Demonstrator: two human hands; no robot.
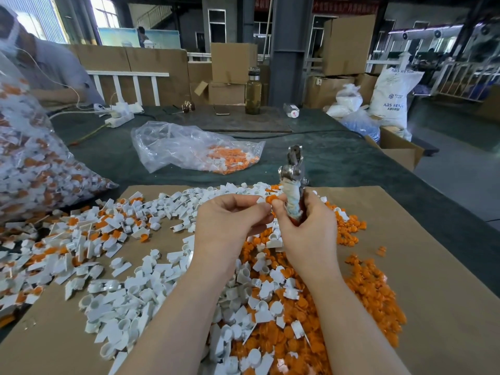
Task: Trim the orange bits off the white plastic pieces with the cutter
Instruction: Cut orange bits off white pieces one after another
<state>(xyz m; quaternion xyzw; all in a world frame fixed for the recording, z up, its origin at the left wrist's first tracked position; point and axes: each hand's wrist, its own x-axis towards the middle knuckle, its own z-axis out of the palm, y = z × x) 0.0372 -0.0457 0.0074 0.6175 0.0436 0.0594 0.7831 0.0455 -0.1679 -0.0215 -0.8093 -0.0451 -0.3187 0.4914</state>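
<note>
Two hands, whole scene: I see both forearms reaching over a bench (338, 158) with dark green cover, a brown cardboard sheet (433, 266) laid on it.
Big bag: a clear plastic bag (32, 163) of white-and-orange parts at far left, cut off by the frame edge.
Piles: white plastic pieces (113, 299) spread across the sheet's left and middle; loose orange bits (370, 288) heaped on the right, partly hidden under my forearms.
Small bag: a second clear bag (189, 147) lies farther back on the bench, mostly slack, orange parts at its right end.
Sack: a white sack (389, 96) beyond the bench's right end reads "ABS RESIN"; smaller print I cannot make out.
Other person: a sleeve (59, 69) at upper left, mostly cut off.
Bottle: a glass bottle (253, 90) stands upright at the bench's far edge.
Right hand (308, 226): its grip is closed round the cutter (293, 185), handles cloth-wrapped, metal head pointing up; blade state hard to tell.
Left hand (232, 220): its grip pinches one small piece (266, 199), white with an orange bit, just beside the cutter handle and touching the right fingertips; most of it is hidden.
</note>
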